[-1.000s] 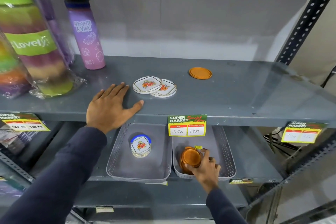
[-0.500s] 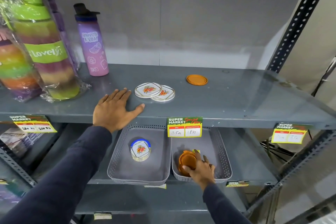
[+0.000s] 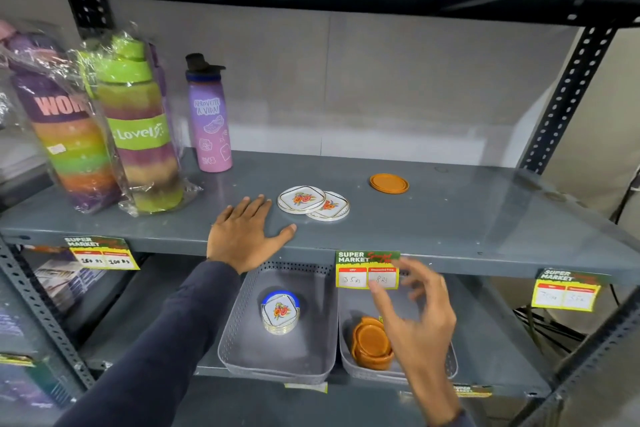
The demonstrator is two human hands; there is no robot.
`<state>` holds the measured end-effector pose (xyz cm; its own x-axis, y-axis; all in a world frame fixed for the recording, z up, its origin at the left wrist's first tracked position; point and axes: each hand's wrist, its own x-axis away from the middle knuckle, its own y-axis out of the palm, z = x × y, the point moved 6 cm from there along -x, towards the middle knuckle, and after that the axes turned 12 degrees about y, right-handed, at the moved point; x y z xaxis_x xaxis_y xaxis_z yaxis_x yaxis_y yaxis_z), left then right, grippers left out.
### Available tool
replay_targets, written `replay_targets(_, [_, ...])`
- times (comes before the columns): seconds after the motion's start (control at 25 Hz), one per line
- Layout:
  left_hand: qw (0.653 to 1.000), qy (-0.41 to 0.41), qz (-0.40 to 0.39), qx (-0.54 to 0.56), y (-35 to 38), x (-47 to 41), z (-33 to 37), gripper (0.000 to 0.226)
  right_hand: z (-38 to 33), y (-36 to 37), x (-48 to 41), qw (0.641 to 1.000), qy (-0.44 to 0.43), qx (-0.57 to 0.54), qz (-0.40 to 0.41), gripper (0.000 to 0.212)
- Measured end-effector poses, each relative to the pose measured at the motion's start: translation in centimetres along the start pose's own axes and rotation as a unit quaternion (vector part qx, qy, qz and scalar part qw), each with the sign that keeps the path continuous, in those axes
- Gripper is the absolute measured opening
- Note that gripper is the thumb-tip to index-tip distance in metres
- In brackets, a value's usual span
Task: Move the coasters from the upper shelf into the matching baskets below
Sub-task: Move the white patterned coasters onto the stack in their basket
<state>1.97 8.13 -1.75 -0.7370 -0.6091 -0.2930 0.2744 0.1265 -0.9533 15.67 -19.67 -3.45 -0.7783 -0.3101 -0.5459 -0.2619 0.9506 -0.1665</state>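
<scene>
Two white floral coasters point(image 3: 312, 203) overlap on the upper shelf point(image 3: 450, 218), and one orange round coaster point(image 3: 389, 183) lies behind them to the right. Below, the left grey basket point(image 3: 239, 333) holds a stack of white floral coasters point(image 3: 280, 313). The right grey basket point(image 3: 346, 315) holds a pile of orange coasters point(image 3: 371, 342). My left hand point(image 3: 244, 236) rests flat on the upper shelf's front edge, just left of the white coasters. My right hand point(image 3: 414, 315) hovers above the right basket, fingers apart and empty, in front of the price tag.
Wrapped striped bottles point(image 3: 138, 135) and a purple water bottle point(image 3: 209, 114) stand at the left of the upper shelf. Price tags point(image 3: 367, 270) hang from the shelf's front edge. A perforated upright point(image 3: 568, 100) rises at the right.
My right hand has let go of the orange coasters in the right basket and risen, open, towards the upper shelf. My left hand has stayed put. The camera has tilted up.
</scene>
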Motion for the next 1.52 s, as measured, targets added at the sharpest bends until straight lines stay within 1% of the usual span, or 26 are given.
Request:
replay_targets(0.08, [1.0, 0.0, 0.008, 0.002, -0.1, 0.1, -0.1, 0.092, -3.0, 1.9, -2.7, 1.0, -0.014, -0.015, -0.014, 0.052])
replay_targets(0.2, [1.0, 0.002, 0.016, 0.003, -0.2, 0.1, -0.1, 0.092, -5.2, 6.9, -6.6, 0.996, 0.005, 0.002, -0.092, 0.074])
replay_targets(0.28, [1.0, 0.003, 0.026, 0.004, -0.2, 0.1, -0.1, 0.092, -5.4, 10.9, -8.6, 0.987, 0.01, 0.054, -0.151, 0.091])
replay_targets(0.4, [0.999, 0.002, 0.033, 0.004, -0.3, -0.1, -0.3, 0.092, -4.7, 16.3, -10.2, 0.957, 0.028, 0.158, -0.242, 0.112])
replay_targets(0.48, [0.999, 0.002, 0.035, -0.005, -0.4, -0.1, -0.4, 0.09, -3.8, 18.6, -10.6, 0.937, 0.055, 0.2, -0.28, 0.12])
replay_targets(0.56, [0.999, 0.003, 0.035, -0.01, -0.4, -0.1, -0.3, 0.088, -2.8, 19.7, -10.7, 0.927, 0.072, 0.225, -0.29, 0.12])
replay_targets(0.68, [0.999, 0.004, 0.031, -0.01, -0.3, -0.2, -0.3, 0.087, -2.3, 20.1, -10.9, 0.928, 0.066, 0.229, -0.285, 0.114])
replay_targets(0.76, [1.0, 0.006, 0.024, -0.011, -0.3, -0.3, -0.3, 0.087, -2.9, 19.4, -11.0, 0.943, 0.05, 0.2, -0.261, 0.112])
replay_targets(0.88, [1.0, 0.007, 0.013, -0.004, -0.1, -0.2, -0.5, 0.085, -5.3, 16.7, -10.8, 0.969, 0.013, 0.139, -0.203, 0.111])
replay_targets(1.0, [1.0, 0.008, 0.005, 0.012, -0.2, -0.2, -0.7, 0.082, -9.3, 12.8, -10.1, 0.984, -0.059, 0.096, -0.141, 0.111])
replay_targets(1.08, [1.0, 0.011, -0.001, 0.02, -0.1, -0.3, -0.6, 0.082, -12.2, 9.7, -9.5, 0.986, -0.116, 0.08, -0.089, 0.108])
replay_targets(1.2, [0.999, 0.005, -0.012, 0.039, 0.2, -0.5, -0.8, 0.075, -15.8, 5.7, -8.2, 0.986, -0.158, 0.036, -0.037, 0.108])
replay_targets(1.36, [0.999, 0.007, -0.011, 0.031, 0.1, -0.5, -0.6, 0.069, -18.6, 2.2, -6.6, 0.979, -0.191, -0.065, -0.025, 0.106])
replay_targets(1.44, [1.0, 0.009, -0.014, 0.023, 0.0, -0.4, -0.3, 0.077, -18.6, 1.8, -6.3, 0.979, -0.19, -0.073, -0.032, 0.107])
replay_targets(1.52, [1.0, 0.011, -0.011, 0.027, -0.3, -0.4, 0.0, 0.091, -17.9, 2.0, -6.0, 0.981, -0.174, -0.068, -0.042, 0.105])
